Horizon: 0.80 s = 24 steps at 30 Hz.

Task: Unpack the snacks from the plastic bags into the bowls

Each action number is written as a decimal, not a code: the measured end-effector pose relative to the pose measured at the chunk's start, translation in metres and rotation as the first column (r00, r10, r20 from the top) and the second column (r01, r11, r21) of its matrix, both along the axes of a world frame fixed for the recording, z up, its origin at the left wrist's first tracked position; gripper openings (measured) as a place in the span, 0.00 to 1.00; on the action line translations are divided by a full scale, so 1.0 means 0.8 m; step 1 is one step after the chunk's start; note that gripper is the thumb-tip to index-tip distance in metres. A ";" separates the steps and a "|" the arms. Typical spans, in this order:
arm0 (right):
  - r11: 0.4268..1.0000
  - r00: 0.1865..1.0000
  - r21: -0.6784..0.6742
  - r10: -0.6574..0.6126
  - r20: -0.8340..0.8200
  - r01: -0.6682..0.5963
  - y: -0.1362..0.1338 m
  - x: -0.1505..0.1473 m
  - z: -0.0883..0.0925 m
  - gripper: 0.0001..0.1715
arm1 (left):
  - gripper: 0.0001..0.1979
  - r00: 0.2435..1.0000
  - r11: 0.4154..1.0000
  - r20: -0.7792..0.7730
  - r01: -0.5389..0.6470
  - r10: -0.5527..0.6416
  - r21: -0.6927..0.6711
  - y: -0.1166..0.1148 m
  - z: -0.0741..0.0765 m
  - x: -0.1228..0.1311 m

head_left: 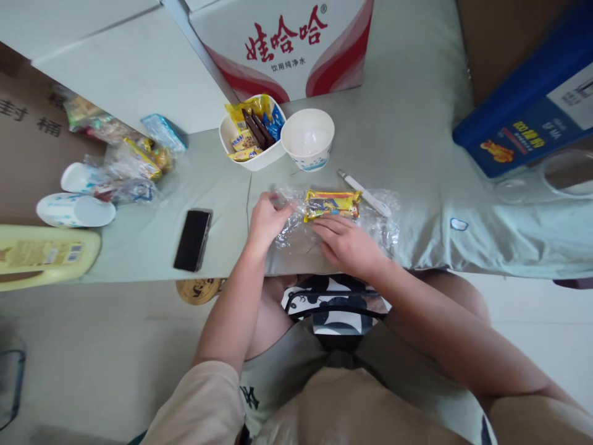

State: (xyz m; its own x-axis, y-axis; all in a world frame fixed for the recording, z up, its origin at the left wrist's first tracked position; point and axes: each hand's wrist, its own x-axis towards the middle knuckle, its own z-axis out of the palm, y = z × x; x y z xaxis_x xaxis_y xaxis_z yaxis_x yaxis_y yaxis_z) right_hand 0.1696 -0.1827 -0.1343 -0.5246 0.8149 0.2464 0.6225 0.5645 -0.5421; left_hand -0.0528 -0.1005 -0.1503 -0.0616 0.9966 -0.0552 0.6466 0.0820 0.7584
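Note:
Two small yellow snack packets (332, 203) lie side by side on a sheet of clear plastic film (291, 233) spread before me. My left hand (267, 221) is at the film's left edge, with its fingers and thumb closed on the crinkled plastic. Stretched out, the fingers of my right hand (349, 246) rest against the near edge of the packets. Just beyond the right end of the packets lies a white-handled tool (365, 193), its kind unclear. A white paper bowl (307, 135) stands behind the film, beside a white container (254, 162) holding yellow, brown and blue snack packets.
A black phone (193, 240) lies left of my arm. Further left are bagged snacks (139, 164), toppled paper cups (76, 210) and a yellow bottle (46, 256). A white-and-red carton (287, 49) stands behind; a blue box (528, 105) and a clear pitcher (551, 176) are at right.

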 end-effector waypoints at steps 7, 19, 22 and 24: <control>0.970 0.971 0.075 -0.236 0.040 0.233 0.012 0.002 -0.006 0.28 | 0.15 0.979 0.980 0.164 0.147 -0.125 -0.132 -0.012 0.025 0.018; 0.919 0.921 -0.121 -0.384 -0.068 0.375 0.030 0.011 -0.004 0.35 | 0.11 0.532 0.894 0.847 0.374 0.012 -0.248 -0.031 0.069 0.034; 0.888 0.815 -0.399 -0.399 -0.420 0.229 0.034 0.012 -0.001 0.34 | 0.14 0.423 0.881 0.902 0.391 0.086 -0.267 -0.036 0.079 0.029; 0.802 0.622 -0.597 -0.474 -0.624 0.013 0.033 0.006 0.001 0.35 | 0.15 0.342 0.877 0.930 0.396 0.134 -0.272 -0.036 0.080 0.026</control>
